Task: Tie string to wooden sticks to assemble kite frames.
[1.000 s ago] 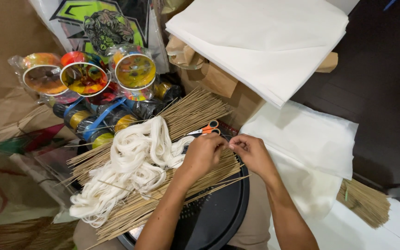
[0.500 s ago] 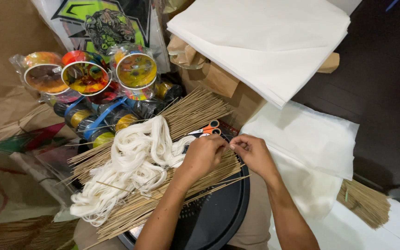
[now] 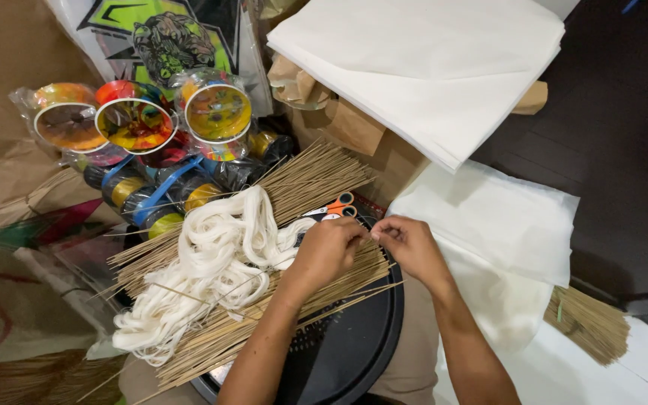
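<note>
Black tray (image 3: 369, 337) underneath; both hands (image 3: 328, 251) (image 3: 410, 244) pinching thin stick (image 3: 264, 315) bundle (scissors (image 3: 335, 208) beside).

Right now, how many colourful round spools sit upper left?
3 clearly face up: orange one far left, red-rimmed one in the middle, yellow one to the right. More may be hidden beneath.

White tiled floor (image 3: 639, 379) beside dark wooden furniture (image 3: 624, 150).
</note>
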